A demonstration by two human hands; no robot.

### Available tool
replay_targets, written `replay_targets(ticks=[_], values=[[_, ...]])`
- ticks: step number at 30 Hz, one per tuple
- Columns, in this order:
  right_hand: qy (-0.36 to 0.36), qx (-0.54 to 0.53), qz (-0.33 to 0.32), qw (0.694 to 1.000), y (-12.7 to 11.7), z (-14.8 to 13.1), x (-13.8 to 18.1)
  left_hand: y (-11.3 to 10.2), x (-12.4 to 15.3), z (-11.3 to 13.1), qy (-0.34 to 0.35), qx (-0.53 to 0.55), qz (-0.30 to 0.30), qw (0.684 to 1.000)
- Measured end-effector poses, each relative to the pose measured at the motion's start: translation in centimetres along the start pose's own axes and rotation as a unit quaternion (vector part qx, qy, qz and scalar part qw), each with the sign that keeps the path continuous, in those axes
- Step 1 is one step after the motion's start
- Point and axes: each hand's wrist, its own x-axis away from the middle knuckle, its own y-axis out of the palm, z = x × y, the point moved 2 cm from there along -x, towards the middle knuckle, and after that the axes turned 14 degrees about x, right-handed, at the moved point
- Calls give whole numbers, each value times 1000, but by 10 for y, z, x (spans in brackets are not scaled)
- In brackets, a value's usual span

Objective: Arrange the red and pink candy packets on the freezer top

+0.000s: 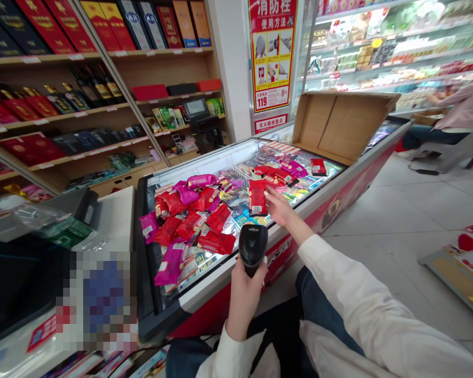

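Note:
My left hand (245, 294) is wrapped round the handle of a black barcode scanner (253, 242), whose head points away from me over the freezer's near edge. Just beyond it, my right hand (279, 206) holds a red snack packet (257, 197) by its right side. The packet is upright, with a white barcode label near its bottom facing me. On the freezer's glass top (236, 223), a pile of red and magenta packets (189, 223) lies to the left. A smaller group of similar packets (276, 174) lies behind the held one.
An open cardboard box (335, 126) stands on the freezer's far right part. A counter (116, 220) with dark equipment adjoins it on the left. Shelves of boxes and bottles (98, 86) line the back. A person (453, 113) sits at the far right, near a lit refrigerated display (378, 58).

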Motion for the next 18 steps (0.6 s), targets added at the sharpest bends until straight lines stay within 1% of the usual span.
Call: replay_targets(ticks=[2,4,7,9,10,11,12,13,15,16,17,18], values=[[0,2,13,1000,0,-1,-1,-1,0,-3,0,6,4,1000],[-20,25,31,999,-3,-9,-7,-3,0,-4,2,11,10,1000],[-102,87,81,988,-17,-35,-27,-6,0,-2,-4,17,14,1000],[-171,156,116,966,-30,-59,-47,-7,0,0,-15,20,9,1000],[-204,214,131,946,-37,-70,-57,-7,1,1,-20,19,6,1000],[-232,289,149,917,-43,-80,-66,-7,1,2,-21,18,5,1000],[-244,373,161,880,-47,-87,-75,-8,1,2,-19,16,7,1000],[-241,457,168,840,-51,-93,-82,-8,2,2,-15,14,9,1000],[-207,596,157,760,-55,-95,-93,-9,2,0,-4,11,13,1000],[-189,644,144,727,-55,-94,-95,-10,2,-1,0,10,14,1000],[-179,678,131,701,-54,-92,-96,-11,3,-2,3,9,15,1000],[-181,698,120,683,-51,-90,-95,-13,3,-4,5,9,16,1000]])
